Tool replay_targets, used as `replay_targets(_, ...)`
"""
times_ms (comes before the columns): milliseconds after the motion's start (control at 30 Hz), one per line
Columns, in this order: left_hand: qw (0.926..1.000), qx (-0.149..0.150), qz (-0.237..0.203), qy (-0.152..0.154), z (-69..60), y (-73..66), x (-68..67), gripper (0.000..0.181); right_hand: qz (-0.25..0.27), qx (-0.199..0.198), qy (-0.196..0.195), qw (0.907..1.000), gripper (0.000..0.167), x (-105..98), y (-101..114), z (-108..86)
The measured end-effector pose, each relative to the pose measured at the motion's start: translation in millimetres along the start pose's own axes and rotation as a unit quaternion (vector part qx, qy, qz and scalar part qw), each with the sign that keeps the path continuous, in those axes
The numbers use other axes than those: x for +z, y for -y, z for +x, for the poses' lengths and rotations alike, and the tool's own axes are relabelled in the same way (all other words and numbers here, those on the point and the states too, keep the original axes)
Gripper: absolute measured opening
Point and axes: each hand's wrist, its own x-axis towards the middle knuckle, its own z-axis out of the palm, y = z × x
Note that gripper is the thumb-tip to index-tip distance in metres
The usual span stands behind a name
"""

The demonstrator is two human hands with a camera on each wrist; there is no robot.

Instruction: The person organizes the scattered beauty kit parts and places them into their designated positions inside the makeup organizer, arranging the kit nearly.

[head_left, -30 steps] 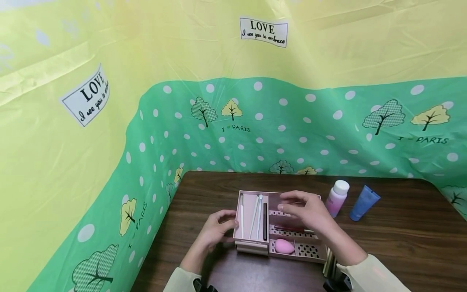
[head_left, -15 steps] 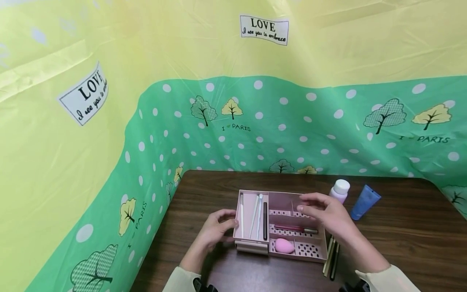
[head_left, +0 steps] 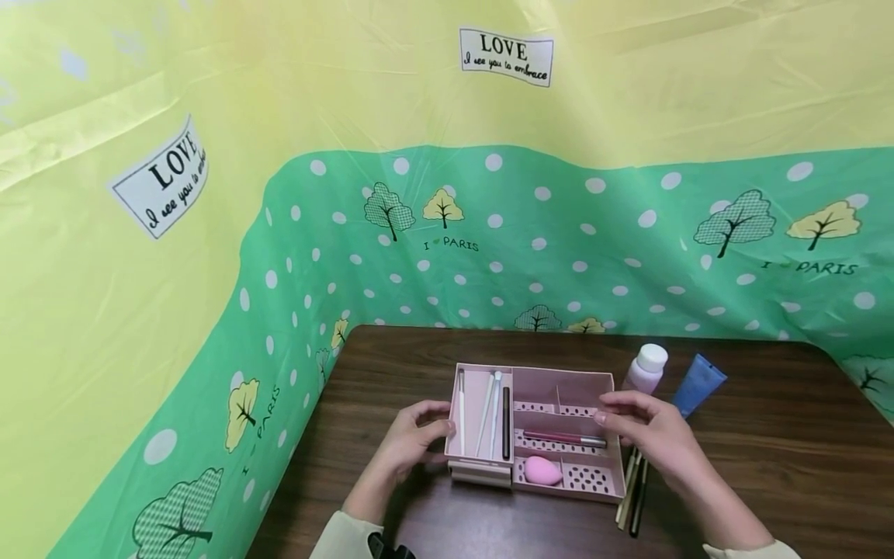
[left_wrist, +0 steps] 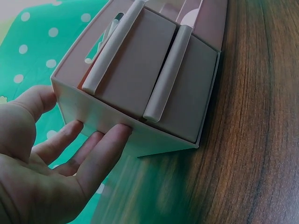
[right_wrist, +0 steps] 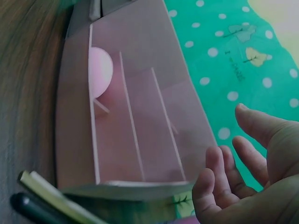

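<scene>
A pink makeup organizer [head_left: 583,380] sits on the table, with drawers at its left front. Its left tray holds white-handled brushes [head_left: 493,415] and a dark pencil [head_left: 506,423]. A slim red stick with a silver end [head_left: 562,439] lies in the middle compartment, and a pink egg-shaped makeup sponge [head_left: 542,470] in the front one. My left hand [head_left: 412,436] touches the organizer's left wall with extended fingertips, thumb by the upper edge. My right hand [head_left: 653,425] hovers at the right edge, fingers loosely bent, holding nothing; whether it touches the wall I cannot tell.
Behind my right hand stand a white-capped bottle [head_left: 646,365] and a blue tube [head_left: 698,383]. Several slim gold and black sticks [head_left: 632,493] lie beside the organizer's right wall. A green and yellow curtain [head_left: 559,256] hangs behind the table [head_left: 412,357].
My right hand has moved right and a little toward me, from above the compartments to the organizer's right edge, uncovering the red stick. The left hand stays at the left wall.
</scene>
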Motion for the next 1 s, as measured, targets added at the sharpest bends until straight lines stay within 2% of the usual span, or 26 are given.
replay_targets(267,1.0000,0.003,0.006,-0.002,0.0,-0.1,0.7,0.049,-0.009,0.006,-0.013,0.9999,0.050,-10,-25,-5.9)
replay_targets(467,0.9999,0.003,0.011,-0.003,0.6,0.2,0.3,0.048,-0.018,0.043,-0.022,0.9987,0.053,-16,-45,-13.4)
replay_targets(767,0.9999,0.004,0.015,0.003,-1.3,-0.1,0.4,0.048,-0.027,0.071,-0.021,0.9969,0.050,-23,-71,-24.4)
replay_targets(1000,0.9999,0.004,0.016,0.002,-1.2,-0.9,0.2,0.048,-0.056,0.121,-0.010,0.9911,0.060,-28,-82,-25.7)
